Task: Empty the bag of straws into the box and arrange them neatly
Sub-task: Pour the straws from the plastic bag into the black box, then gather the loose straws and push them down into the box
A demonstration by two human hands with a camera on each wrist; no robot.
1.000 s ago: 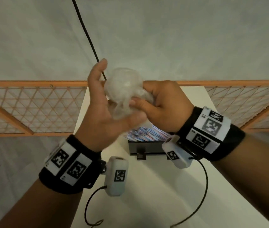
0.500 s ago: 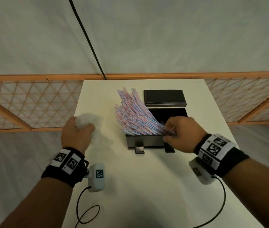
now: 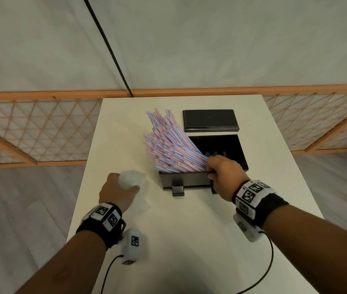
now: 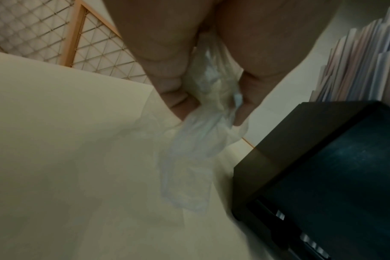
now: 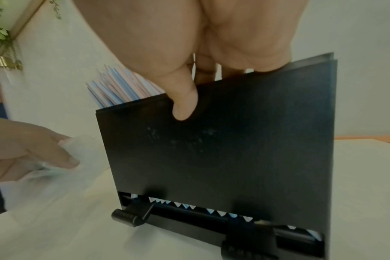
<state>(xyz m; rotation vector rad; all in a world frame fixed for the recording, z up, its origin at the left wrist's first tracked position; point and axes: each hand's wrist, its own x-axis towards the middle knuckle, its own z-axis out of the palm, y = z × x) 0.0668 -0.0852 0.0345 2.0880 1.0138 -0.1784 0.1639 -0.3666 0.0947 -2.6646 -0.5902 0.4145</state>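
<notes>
Striped red, white and blue straws (image 3: 168,147) (image 5: 122,89) stand in the black box (image 3: 227,145) (image 5: 234,149) (image 4: 323,167), fanned out and leaning left over its rim. My right hand (image 3: 210,169) (image 5: 194,91) grips the box's front wall, thumb outside, fingers over the rim beside the straws' base. To the left of the box, my left hand (image 3: 131,186) (image 4: 211,109) holds the crumpled clear bag (image 3: 130,180) (image 4: 189,158) (image 5: 87,149) just above the table. Straw tips show in the slot at the bottom of the box's front.
The black lid (image 3: 210,120) lies flat behind the box. The white table (image 3: 189,240) ends close on the left and right of my arms. A wooden lattice fence (image 3: 37,132) stands behind the table, and a black cable (image 3: 109,49) runs up the wall.
A second ago both hands held the crumpled bag up before the camera. The left hand has since lowered it beside the box, and the right hand has taken the box's front wall.
</notes>
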